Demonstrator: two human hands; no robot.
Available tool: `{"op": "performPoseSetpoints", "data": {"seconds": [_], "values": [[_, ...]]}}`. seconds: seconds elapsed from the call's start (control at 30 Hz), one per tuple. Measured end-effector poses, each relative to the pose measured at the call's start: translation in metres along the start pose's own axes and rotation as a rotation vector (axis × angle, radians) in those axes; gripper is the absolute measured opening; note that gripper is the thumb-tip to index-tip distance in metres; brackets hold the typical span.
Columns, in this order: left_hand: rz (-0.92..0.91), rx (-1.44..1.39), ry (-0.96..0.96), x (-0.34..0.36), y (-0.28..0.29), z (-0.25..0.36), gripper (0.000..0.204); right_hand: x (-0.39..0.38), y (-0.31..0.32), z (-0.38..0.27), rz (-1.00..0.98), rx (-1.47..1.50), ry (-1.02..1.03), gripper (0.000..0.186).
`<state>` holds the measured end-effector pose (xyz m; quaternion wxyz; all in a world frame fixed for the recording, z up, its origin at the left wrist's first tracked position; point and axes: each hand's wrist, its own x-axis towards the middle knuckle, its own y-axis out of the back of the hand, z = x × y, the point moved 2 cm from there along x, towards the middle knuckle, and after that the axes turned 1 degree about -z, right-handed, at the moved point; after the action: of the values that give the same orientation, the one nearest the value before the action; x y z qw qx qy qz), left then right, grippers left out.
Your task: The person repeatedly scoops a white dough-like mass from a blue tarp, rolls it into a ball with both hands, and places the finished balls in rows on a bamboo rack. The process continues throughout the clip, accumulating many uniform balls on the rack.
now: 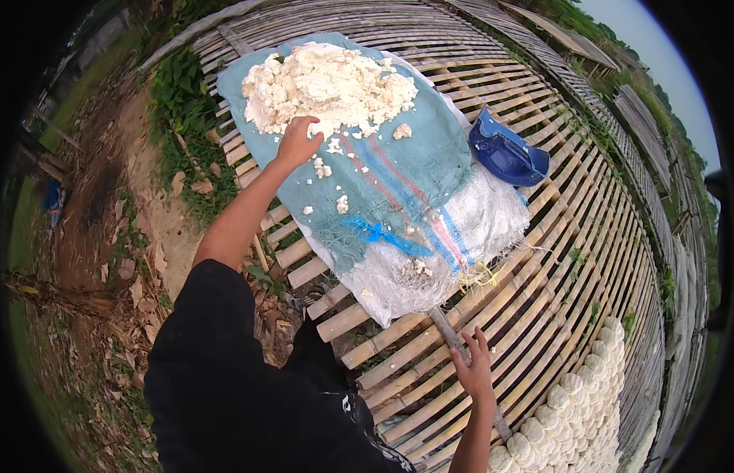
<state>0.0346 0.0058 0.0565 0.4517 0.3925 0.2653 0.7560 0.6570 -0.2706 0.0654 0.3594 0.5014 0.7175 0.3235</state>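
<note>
A heap of crumbly off-white material [327,83] lies on a pale teal cloth [256,87] over a striped white woven sack [485,213]. My left hand [300,142] is at the heap's near-left edge, fingers bent and apart; whether it touches the crumbs is unclear. Smaller lumps [341,203] are scattered on the cloth near a blue plastic strip [382,236]. My right hand [476,369] is lower right, over the bamboo slats, with spread fingers and nothing in them. A cut-open dark blue plastic container [509,162] sits at the cloth's right.
The bamboo slat rack [576,244] extends around the cloth. Rows of round white pieces [560,402] lie at lower right. Dirt ground [142,197] with leaves and plants [185,98] borders the rack on the left. More long racks [643,134] stand at far right.
</note>
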Motion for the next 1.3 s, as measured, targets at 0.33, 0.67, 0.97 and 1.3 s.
{"op": "performPoseSetpoints", "data": {"seconds": [0.33,0.67,0.97,1.3], "values": [[-0.148,0.547,-0.051,0.140,-0.073,-0.036,0.081,0.108,-0.040,-0.143,0.019,0.285,-0.089,0.050],[-0.245,0.517,-0.294,0.113,-0.071,-0.059,0.052,0.160,-0.044,-0.228,0.264,0.278,-0.082,0.047],[-0.340,-0.319,0.138,0.121,-0.049,-0.030,0.085,0.266,-0.034,-0.290,0.255,0.574,0.071,0.051],[-0.550,-0.491,-0.461,0.045,-0.008,0.066,0.090,0.407,-0.096,-0.337,-0.086,1.605,-0.066,0.071]]}}
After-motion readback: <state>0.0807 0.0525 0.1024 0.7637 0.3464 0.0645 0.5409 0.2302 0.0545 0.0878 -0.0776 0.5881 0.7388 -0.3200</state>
